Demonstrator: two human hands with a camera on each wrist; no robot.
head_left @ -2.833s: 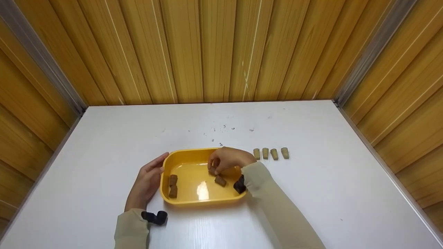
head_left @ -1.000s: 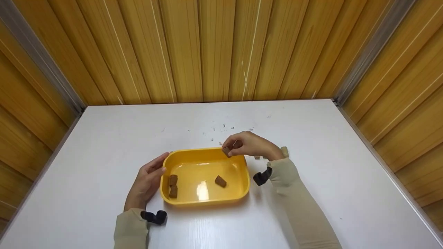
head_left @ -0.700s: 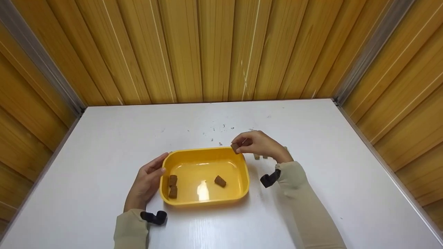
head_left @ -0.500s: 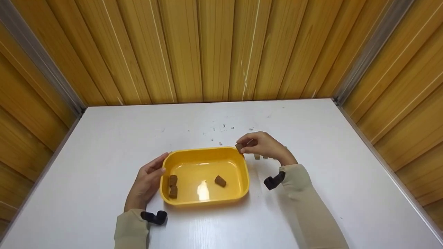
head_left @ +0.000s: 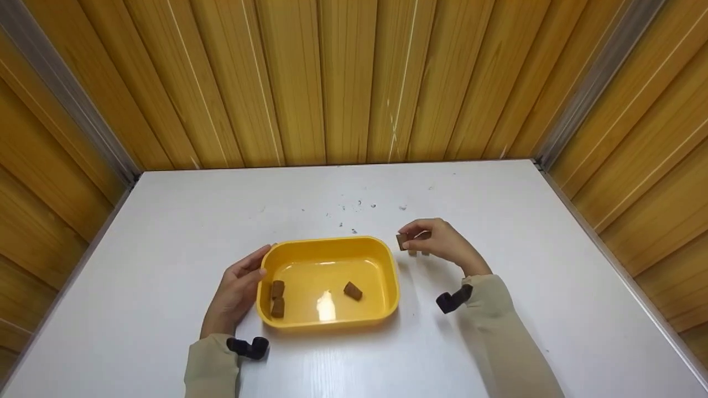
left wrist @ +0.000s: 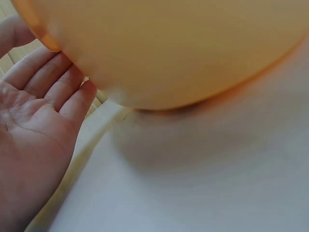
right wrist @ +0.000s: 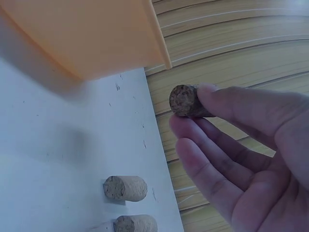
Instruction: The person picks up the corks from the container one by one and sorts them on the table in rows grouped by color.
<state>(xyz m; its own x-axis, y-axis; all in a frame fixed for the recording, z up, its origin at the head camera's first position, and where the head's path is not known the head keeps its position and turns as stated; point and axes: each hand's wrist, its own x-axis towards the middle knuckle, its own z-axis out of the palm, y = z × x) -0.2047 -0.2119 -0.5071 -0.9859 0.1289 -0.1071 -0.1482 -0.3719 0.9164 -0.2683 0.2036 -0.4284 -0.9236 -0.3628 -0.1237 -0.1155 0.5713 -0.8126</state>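
Note:
My right hand (head_left: 440, 243) pinches a brown cork stopper (right wrist: 182, 100) between thumb and fingers, raised over the table just right of the yellow tray (head_left: 326, 327). Below that hand, lighter cork stoppers (right wrist: 125, 188) stand in a row; the hand hides part of the row in the head view. At the tray's left end, my left hand (head_left: 235, 290) holds the side, fingertips (left wrist: 72, 79) against the outer wall and thumb at the rim. Inside the tray, two brown corks (head_left: 277, 307) lie together at the left, and a single brown cork (head_left: 353, 291) lies right of the middle.
The white table (head_left: 193, 221) carries small dark specks (head_left: 359, 203) behind the tray. Wood-patterned panels (head_left: 343, 83) enclose the table's back and both sides. Black camera mounts (head_left: 453, 298) sit on both wrists.
My right hand has lifted a brown cork out of the tray and carried it over the right rim, moving right and slightly toward me lately. My left hand has stayed at the tray.

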